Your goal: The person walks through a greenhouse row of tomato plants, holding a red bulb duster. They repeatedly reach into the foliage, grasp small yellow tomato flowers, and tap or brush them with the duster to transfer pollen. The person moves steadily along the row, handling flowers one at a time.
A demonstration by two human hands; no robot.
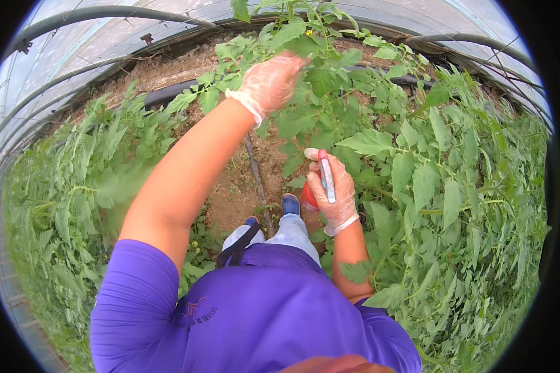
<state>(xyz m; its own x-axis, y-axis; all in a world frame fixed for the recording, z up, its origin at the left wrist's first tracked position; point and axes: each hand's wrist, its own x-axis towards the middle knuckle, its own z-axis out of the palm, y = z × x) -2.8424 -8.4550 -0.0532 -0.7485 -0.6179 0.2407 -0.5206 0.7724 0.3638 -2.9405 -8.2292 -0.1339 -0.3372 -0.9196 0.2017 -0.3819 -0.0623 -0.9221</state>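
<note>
My left hand (273, 84), in a thin clear glove, reaches forward among the leaves of a tomato plant (324, 79). Its fingertips are close to the main stem, below a small yellow flower (309, 32); leaves and the hand itself hide whether they grip anything. Lower down, my right hand (340, 193), also gloved, holds a slim pen-like tube with a red cap (327, 177) against its palm, thumb and fingers curled. A red ribbed object (309, 198) shows partly behind that hand; whether the hand holds it is hidden.
Dense tomato plants (448, 186) crowd the right side, some leaves overlapping my right forearm. More foliage (74, 186) stands on the left. A thin dark hose (256, 179) runs along the soil towards my blue shoes (290, 204). Ahead are a thick black pipe (168, 93) and curved greenhouse hoops (107, 13).
</note>
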